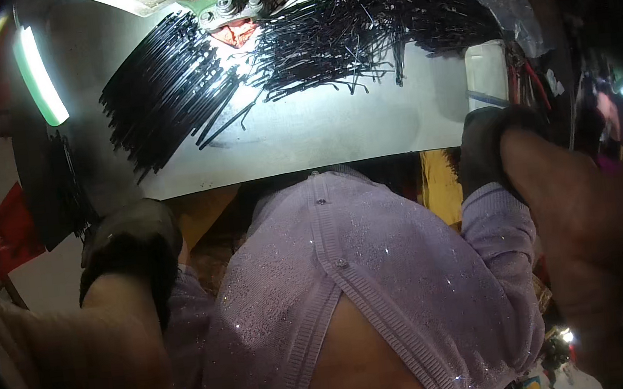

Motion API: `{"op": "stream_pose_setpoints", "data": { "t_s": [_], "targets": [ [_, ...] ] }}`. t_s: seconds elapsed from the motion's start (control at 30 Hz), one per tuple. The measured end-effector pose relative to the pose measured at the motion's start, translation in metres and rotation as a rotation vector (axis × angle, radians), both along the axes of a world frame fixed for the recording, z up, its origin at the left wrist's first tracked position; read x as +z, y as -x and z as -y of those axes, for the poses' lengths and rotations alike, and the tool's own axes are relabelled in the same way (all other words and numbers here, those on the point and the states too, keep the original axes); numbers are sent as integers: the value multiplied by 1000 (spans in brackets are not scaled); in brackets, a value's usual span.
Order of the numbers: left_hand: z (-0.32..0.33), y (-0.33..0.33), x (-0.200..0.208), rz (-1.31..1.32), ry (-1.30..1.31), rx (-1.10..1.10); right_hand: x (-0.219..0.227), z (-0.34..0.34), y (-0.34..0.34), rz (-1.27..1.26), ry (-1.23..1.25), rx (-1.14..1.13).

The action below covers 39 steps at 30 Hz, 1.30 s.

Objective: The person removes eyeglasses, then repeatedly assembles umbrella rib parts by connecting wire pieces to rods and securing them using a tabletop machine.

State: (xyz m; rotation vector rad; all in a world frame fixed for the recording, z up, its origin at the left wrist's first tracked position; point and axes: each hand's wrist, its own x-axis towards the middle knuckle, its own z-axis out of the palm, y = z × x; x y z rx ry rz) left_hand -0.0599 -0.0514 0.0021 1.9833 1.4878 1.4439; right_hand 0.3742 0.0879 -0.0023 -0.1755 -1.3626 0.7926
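My left hand [131,230], in a dark glove, is at the table's front left edge, its fingers turned away from view. At the front right corner, my right hand [483,147], gloved too, is just below a pale box-shaped thing [486,76] with a blue band. Its fingers are hidden, so whether it grips anything does not show. Beyond my hands, on the grey metal tabletop [305,136], a fairly even row of thin black rods [172,91] lies slanted on the left. A tangled heap of similar black rods [340,32], several with bent ends, fills the far middle and right.
A machine part with bolts [227,7] overhangs the far edge, above a red triangular piece [235,34]. A lit tube lamp [39,75] is at the upper left. Red-handled tools [529,84] and clear plastic [500,4] are at the right. Red material [6,234] is at the far left.
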Motion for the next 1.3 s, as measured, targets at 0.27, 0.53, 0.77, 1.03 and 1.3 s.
{"op": "stream_pose_setpoints", "data": {
  "t_s": [0.27, 0.53, 0.77, 1.03, 1.3],
  "targets": [
    [-21, -17, -5, -36, -98, 44, 9, 11, 53, -61, -77, 14],
    [-34, -26, -2, -79, -205, 63, 14, 7, 79, -129, -162, 6],
    [-43, -29, 7, -107, -378, 48, 32, 10, 107, -187, -315, -27],
    [-27, -15, 10, -112, -457, 1, 40, 15, 123, -223, -374, -98],
    [-42, -18, 9, -117, -524, -11, 42, 25, 126, -202, -418, -136]
  ]
}}
